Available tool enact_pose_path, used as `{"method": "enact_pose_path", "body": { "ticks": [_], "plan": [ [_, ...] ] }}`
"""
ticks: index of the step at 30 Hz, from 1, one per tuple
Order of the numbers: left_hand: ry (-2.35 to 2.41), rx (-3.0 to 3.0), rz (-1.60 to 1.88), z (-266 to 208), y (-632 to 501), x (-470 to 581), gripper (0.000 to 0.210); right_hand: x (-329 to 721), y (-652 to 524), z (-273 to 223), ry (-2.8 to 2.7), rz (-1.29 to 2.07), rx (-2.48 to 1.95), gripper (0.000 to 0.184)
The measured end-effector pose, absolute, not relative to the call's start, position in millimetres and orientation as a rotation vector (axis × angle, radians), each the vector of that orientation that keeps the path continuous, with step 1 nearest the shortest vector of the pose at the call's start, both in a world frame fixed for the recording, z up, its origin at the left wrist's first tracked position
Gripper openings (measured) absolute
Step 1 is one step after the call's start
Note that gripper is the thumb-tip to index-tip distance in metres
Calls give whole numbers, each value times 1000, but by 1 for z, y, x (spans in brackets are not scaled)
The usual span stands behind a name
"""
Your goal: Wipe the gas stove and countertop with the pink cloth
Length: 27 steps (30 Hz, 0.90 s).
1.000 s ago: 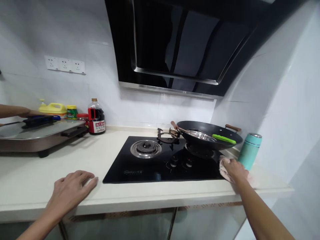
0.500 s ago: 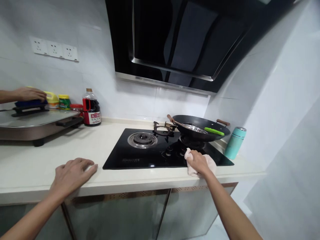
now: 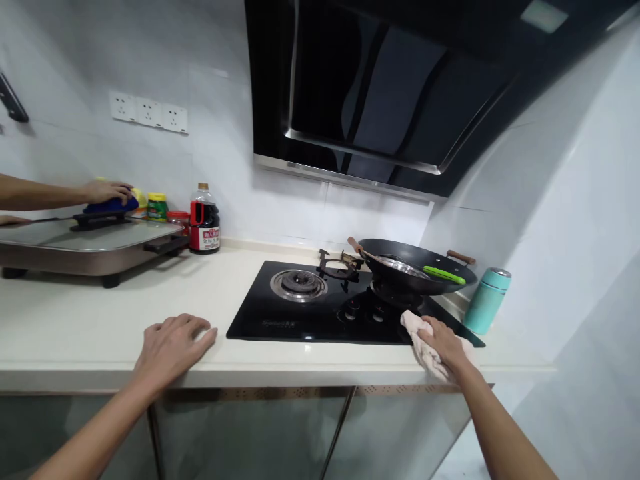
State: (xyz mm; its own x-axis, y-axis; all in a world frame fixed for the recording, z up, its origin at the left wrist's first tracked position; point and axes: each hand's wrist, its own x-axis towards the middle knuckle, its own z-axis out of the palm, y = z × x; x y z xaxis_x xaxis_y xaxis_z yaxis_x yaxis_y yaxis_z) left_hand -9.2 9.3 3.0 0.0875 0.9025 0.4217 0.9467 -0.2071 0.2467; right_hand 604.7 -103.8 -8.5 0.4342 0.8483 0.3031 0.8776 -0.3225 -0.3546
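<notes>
My right hand (image 3: pixel 443 341) grips a pale pink cloth (image 3: pixel 424 343) and presses it on the front right of the black gas stove (image 3: pixel 285 333), close to the control knobs (image 3: pixel 352 309). Part of the cloth hangs onto the counter edge. Left of the stove, my left hand (image 3: pixel 173 347) rests on the white countertop (image 3: pixel 220 287), thumb apart from the loosely bent fingers and nothing visible in it. Behind the cloth, a black wok (image 3: pixel 435 283) with wooden handles sits on the right burner. A green-handled utensil (image 3: pixel 444 274) and a metal one lie inside it.
A turquoise flask (image 3: pixel 486 303) stands right of the stove. A detached pot support (image 3: pixel 340 268) lies behind the uncovered left burner (image 3: pixel 299 285). Far left, another person's hand (image 3: pixel 107 192) holds a blue cloth (image 3: pixel 113 204) at the lid of an electric pan (image 3: pixel 95 260). A sauce bottle (image 3: pixel 204 223) stands nearby.
The view has turned left. My right hand has slid the cloth rightward along the stove's front edge. My left hand stays on the counter. The other person's hand has moved slightly over the lid.
</notes>
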Motion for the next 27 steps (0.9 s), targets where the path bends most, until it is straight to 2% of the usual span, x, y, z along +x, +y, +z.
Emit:
{"method": "enact_pose_path", "body": {
  "ticks": [7,21,24,27],
  "plan": [
    [-1924,-2235,-789,5,6,-4,43,547,-104,-14,-1613,-108,-2191,51],
    [-1922,-2228,-715,6,5,-6,46,298,-42,5,-2204,56,-1521,45],
    [-1931,-2232,-731,5,5,-9,47,300,-43,6,-2254,164,-1361,40],
    [-1915,-2252,-761,4,5,-11,45,348,-53,1,-2153,224,-1393,37]
  ]
}}
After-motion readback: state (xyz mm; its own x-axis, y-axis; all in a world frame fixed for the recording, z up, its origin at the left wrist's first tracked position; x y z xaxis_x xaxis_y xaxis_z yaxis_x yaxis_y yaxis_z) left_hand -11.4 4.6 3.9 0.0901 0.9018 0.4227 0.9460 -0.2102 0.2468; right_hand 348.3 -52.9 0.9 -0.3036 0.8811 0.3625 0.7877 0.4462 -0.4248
